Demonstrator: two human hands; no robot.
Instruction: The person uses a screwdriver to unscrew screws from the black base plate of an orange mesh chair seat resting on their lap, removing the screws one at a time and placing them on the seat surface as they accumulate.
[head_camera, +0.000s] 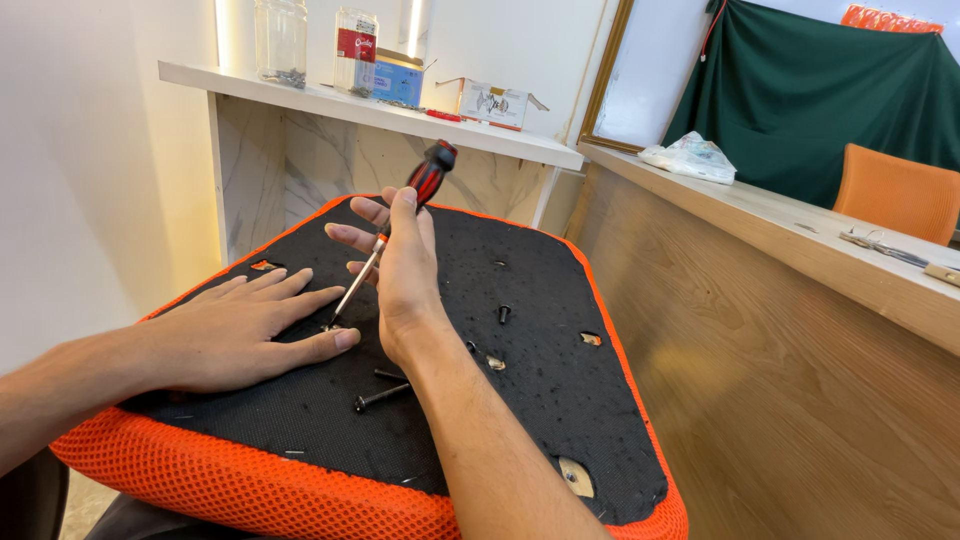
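An upturned chair seat (560, 400) lies in front of me, its black fabric underside edged with orange mesh. My left hand (240, 330) rests flat on the fabric, fingers spread. My right hand (405, 265) holds a red-and-black handled screwdriver (425, 175), tilted, its tip down at a spot beside my left index finger. A loose black bolt (380, 397) lies on the fabric near my right wrist. Another bolt (504, 313) stands in a hole to the right.
A white shelf (480, 135) at the back carries jars (281, 40) and small boxes. To the right runs a wooden counter (800, 225) with a plastic bag (690, 158) and tools. An orange chair (900, 195) and a green cloth stand behind it.
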